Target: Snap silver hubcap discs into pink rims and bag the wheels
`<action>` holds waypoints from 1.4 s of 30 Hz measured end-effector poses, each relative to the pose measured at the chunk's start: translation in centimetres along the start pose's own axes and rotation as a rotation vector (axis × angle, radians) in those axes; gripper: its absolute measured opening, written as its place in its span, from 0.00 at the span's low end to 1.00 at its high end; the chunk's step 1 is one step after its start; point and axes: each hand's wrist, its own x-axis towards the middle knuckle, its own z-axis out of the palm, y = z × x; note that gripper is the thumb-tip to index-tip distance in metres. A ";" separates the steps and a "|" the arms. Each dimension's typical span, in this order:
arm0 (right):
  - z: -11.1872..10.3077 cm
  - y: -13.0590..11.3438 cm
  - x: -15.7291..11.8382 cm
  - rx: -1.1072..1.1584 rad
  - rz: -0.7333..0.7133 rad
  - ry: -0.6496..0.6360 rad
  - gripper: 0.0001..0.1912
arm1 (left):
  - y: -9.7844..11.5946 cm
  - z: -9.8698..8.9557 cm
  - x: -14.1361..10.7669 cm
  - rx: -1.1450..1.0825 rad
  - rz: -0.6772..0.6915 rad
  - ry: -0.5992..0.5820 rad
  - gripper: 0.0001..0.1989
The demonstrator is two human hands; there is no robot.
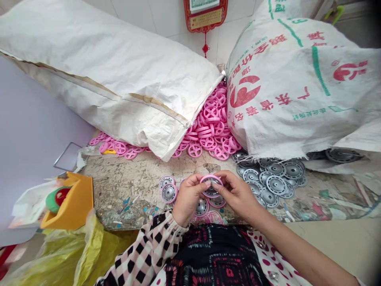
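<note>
Left hand (189,198) and right hand (238,194) both grip one pink plastic ring (211,177) around one grey metal disc (212,187), above the worn counter (125,190).

Room bright; light even and diffuse, source out of view. Faint soft shadows beneath the left hand (189,198) and right hand (238,194). Pink plastic wheel (211,186) between them sharp, no motion blur. Mild glare on the white woven plastic sack (104,67) beyond the hands. Wide-angle bowing at frame edges; far right corner dark, soft.
</note>
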 end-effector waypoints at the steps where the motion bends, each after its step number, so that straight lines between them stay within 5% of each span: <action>1: -0.3 0.3 0.4 -0.021 -0.001 -0.057 0.14 | -0.1 -0.3 0.1 0.068 0.018 -0.021 0.08; 3: -1.1 1.1 1.5 -0.098 -0.033 -0.102 0.16 | -0.2 -0.8 0.1 0.254 0.105 -0.046 0.08; 9: -3.1 4.4 6.8 -0.567 0.109 0.155 0.25 | -0.2 -1.3 0.0 0.968 0.416 -0.107 0.13; 13: -3.0 5.0 9.6 -0.663 0.241 0.141 0.26 | -0.4 -1.0 0.2 1.369 0.515 -0.191 0.14; 17: -2.0 4.6 9.9 -0.673 0.207 0.082 0.25 | -0.4 -1.0 0.4 1.646 0.549 -0.149 0.15; 25: -0.2 4.5 7.0 -0.646 0.066 -0.076 0.23 | -0.7 -1.6 1.0 1.582 0.554 -0.154 0.15; 35: 0.1 4.6 4.8 -0.508 -0.052 -0.234 0.18 | 0.7 -1.7 2.9 1.509 0.491 -0.004 0.16; 42: -2.2 3.6 2.7 -0.585 -0.021 -0.114 0.16 | 1.6 -0.8 5.9 1.679 0.445 -0.007 0.20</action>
